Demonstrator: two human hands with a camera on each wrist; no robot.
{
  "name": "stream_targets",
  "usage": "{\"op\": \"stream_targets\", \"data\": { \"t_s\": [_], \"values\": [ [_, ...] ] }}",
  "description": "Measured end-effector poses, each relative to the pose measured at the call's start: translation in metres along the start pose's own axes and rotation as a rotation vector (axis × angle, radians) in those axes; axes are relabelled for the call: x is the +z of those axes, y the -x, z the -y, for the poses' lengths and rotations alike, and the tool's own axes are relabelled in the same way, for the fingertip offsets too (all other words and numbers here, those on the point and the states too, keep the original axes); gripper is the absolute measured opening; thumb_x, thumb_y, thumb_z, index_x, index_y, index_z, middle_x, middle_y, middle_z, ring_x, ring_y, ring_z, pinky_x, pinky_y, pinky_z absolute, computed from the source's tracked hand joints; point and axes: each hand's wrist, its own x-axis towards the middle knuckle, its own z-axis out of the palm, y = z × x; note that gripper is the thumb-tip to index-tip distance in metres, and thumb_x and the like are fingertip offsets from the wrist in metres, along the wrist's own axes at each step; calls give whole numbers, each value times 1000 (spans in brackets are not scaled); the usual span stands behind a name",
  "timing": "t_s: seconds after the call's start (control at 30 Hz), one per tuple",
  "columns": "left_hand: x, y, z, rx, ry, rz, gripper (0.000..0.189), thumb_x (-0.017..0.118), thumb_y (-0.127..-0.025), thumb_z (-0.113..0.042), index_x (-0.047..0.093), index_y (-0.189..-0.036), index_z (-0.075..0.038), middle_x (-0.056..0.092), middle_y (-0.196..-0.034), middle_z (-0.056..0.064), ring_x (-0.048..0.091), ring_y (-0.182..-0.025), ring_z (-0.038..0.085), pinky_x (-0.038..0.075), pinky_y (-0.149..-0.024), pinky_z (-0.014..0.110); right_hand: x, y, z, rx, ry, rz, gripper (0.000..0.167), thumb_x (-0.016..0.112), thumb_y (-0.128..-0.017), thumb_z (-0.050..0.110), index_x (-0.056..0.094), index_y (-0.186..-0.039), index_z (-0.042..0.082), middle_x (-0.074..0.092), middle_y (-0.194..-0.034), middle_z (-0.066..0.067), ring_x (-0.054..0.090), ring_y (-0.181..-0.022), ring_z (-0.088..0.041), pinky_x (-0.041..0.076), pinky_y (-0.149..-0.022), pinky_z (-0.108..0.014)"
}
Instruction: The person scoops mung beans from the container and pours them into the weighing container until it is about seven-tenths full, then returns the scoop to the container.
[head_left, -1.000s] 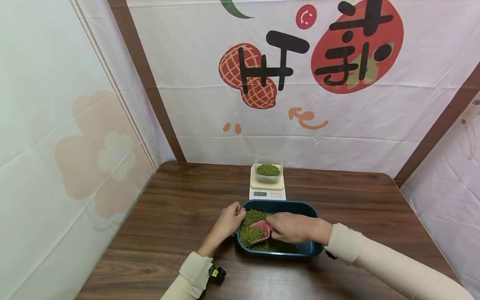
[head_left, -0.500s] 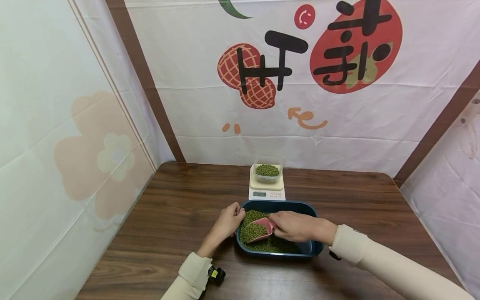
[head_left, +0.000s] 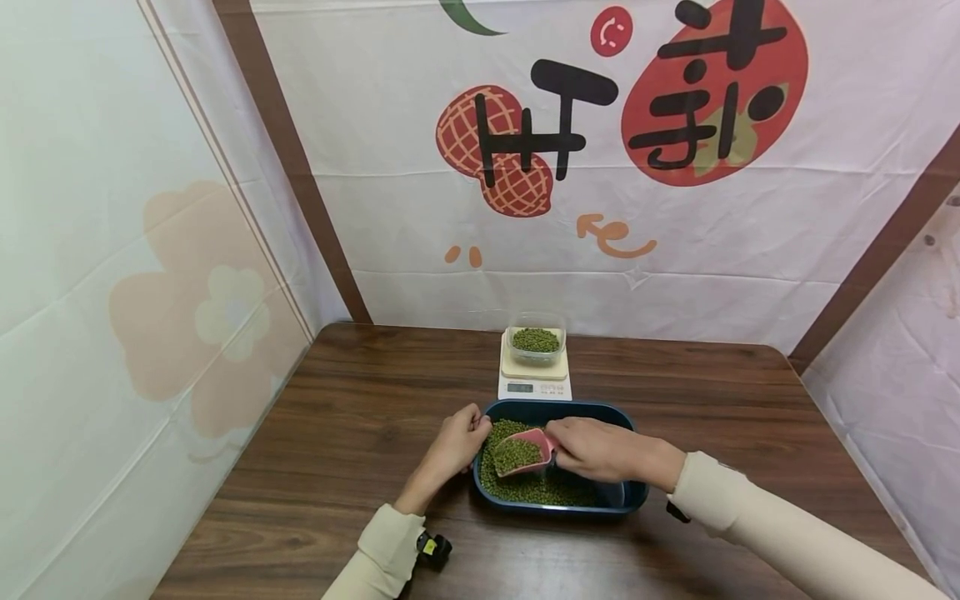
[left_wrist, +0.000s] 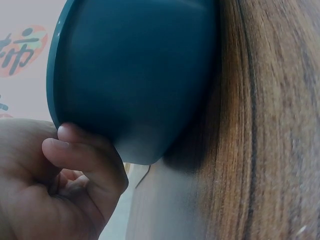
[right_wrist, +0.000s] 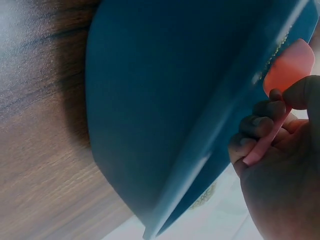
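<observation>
A dark blue oval-cornered tub [head_left: 558, 507] holds green mung beans [head_left: 525, 490], heaped toward its left side. My left hand [head_left: 455, 442] pinches the tub's left rim; up close in the left wrist view, its curled fingers [left_wrist: 82, 155] lie against the outer wall [left_wrist: 135, 75]. Over the beans, my right hand [head_left: 603, 450] grips a pink scoop [head_left: 543, 442] by its handle, fingers wrapped round it in the right wrist view. The scoop carries a load of beans, its mouth facing left. Only the back of its pink bowl [right_wrist: 290, 65] shows past the tub's rim there.
Right behind the tub stands a white kitchen scale [head_left: 555, 390] with a small display. On it sits a clear plastic container [head_left: 537, 357] with some mung beans. Printed cloth [head_left: 405, 208] hangs behind and beside the brown wooden table [head_left: 360, 392].
My right hand has drawn the scoop back to the right and raised it, with beans in it. My left hand stays at the tub's rim.
</observation>
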Motion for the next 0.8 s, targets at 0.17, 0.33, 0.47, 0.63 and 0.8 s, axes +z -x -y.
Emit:
{"op": "stream_targets", "data": {
  "t_s": [0.17, 0.33, 0.47, 0.63, 0.8],
  "values": [
    [3, -2, 10, 43, -8, -2, 32, 49, -110, -25, 41, -81, -15, 39, -61, -5, 47, -40, 15, 43, -35, 30, -4, 3, -1, 11, 20, -23, 11, 52, -110, 18, 54, -100, 22, 48, -85, 11, 43, -74, -3, 39, -69, -23],
    [-1, 2, -5, -31, -6, 5, 31, 51, -110, -20, 42, -82, -12, 39, -61, -3, 45, -42, 14, 41, -37, 26, -9, 5, -3, 17, 13, -34, 12, 50, -111, 18, 52, -99, 21, 45, -82, 9, 40, -72, -4, 36, -67, -24],
    [-1, 2, -8, -57, -35, -1, 31, 52, -111, -19, 41, -82, -13, 39, -60, -3, 44, -42, 13, 40, -38, 24, -12, 6, -4, 18, 16, -53, 12, 50, -111, 18, 53, -100, 21, 46, -83, 9, 41, -72, -4, 37, -67, -24],
    [0, 2, -8, -65, -41, 1, 31, 51, -111, -20, 41, -82, -13, 38, -61, -3, 44, -42, 13, 40, -38, 24, -15, 6, -7, 7, 15, -73, 12, 51, -109, 16, 52, -99, 20, 45, -82, 9, 41, -71, -4, 37, -66, -24],
    [0, 2, -7, -68, -39, 8, 31, 50, -111, -20, 42, -82, -13, 38, -61, -4, 45, -42, 13, 41, -38, 24, -18, 6, -8, 3, 17, -93, 12, 52, -108, 14, 51, -97, 19, 42, -81, 8, 40, -71, -5, 36, -66, -24]
  ]
}}
